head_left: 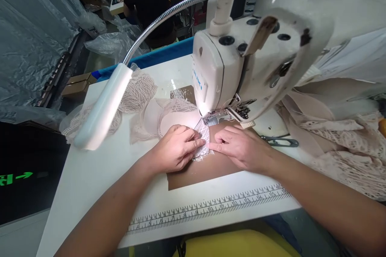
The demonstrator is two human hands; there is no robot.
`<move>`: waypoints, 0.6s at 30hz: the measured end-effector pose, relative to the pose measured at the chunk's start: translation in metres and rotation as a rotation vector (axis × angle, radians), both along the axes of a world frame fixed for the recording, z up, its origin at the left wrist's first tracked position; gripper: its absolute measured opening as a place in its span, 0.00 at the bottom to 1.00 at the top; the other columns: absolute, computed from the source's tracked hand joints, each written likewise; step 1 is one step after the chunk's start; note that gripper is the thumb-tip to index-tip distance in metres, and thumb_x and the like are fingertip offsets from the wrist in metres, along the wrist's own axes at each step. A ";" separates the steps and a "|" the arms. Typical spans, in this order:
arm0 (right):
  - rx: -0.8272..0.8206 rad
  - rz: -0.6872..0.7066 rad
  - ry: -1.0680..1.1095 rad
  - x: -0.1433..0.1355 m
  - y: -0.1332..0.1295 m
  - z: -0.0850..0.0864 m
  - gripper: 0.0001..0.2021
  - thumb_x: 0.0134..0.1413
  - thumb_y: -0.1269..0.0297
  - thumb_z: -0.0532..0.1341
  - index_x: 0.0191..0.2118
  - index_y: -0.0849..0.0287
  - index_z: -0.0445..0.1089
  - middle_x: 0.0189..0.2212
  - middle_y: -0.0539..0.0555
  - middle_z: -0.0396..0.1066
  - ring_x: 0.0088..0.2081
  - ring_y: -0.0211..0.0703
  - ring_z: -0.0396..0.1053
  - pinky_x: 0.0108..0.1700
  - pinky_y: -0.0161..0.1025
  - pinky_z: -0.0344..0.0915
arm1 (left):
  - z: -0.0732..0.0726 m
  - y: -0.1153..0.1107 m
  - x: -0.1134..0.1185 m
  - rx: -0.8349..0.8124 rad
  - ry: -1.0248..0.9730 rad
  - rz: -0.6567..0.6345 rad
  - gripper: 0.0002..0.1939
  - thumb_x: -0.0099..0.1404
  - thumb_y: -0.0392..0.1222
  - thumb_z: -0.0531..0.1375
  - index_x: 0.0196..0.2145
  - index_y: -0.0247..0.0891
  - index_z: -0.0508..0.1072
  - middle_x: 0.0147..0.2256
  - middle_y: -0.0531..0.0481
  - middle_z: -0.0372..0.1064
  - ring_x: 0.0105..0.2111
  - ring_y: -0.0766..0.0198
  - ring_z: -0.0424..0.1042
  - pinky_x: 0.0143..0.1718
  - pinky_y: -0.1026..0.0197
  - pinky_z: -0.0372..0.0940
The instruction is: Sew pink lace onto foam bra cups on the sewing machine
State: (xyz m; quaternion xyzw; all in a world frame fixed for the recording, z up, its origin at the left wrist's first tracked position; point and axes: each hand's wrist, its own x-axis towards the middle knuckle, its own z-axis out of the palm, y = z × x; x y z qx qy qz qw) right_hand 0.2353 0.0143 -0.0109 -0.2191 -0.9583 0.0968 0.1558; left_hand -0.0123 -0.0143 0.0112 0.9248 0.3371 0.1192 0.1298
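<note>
Under the needle area of a white sewing machine (211,68) lies a small white lace piece (204,132), brightly lit by the lamp. My left hand (176,148) is closed at its left side, thumb and finger pressed on the lace. From the other side my right hand (241,146) reaches in, one digit stretched to the lace's right edge and the other fingers curled. Beneath both hands is a flat brown sheet (196,174). Beside my left hand, a beige lace bra cup (177,118) lies behind the knuckles. The fingertips' undersides are hidden.
A lamp (102,108) on a bendy metal neck hangs at left. More lace pieces (138,90) lie behind it. Small thread snips (280,141) and heaped beige fabric (346,140) are at right. A printed ruler (208,209) runs along the front edge. A person (153,0) sits beyond.
</note>
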 end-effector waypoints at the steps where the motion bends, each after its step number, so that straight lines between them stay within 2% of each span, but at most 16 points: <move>1: 0.008 0.003 -0.001 0.000 0.000 0.000 0.17 0.59 0.74 0.50 0.48 0.53 0.70 0.31 0.52 0.63 0.33 0.40 0.54 0.35 0.37 0.49 | 0.000 0.000 0.000 -0.004 0.007 -0.003 0.17 0.68 0.37 0.49 0.52 0.37 0.69 0.42 0.41 0.67 0.40 0.57 0.63 0.44 0.51 0.59; 9: 0.043 0.003 0.015 0.000 0.000 -0.001 0.18 0.56 0.76 0.51 0.47 0.53 0.70 0.29 0.51 0.61 0.32 0.40 0.52 0.35 0.37 0.47 | 0.001 -0.001 -0.001 0.021 0.061 -0.057 0.16 0.69 0.37 0.49 0.52 0.40 0.69 0.35 0.44 0.65 0.34 0.59 0.60 0.40 0.54 0.57; 18: 0.040 0.015 0.020 0.002 0.000 -0.001 0.18 0.53 0.77 0.53 0.47 0.54 0.70 0.30 0.51 0.63 0.32 0.39 0.54 0.35 0.38 0.47 | 0.004 -0.002 -0.001 0.066 0.098 -0.085 0.15 0.71 0.37 0.48 0.50 0.40 0.71 0.33 0.45 0.64 0.34 0.60 0.59 0.40 0.55 0.56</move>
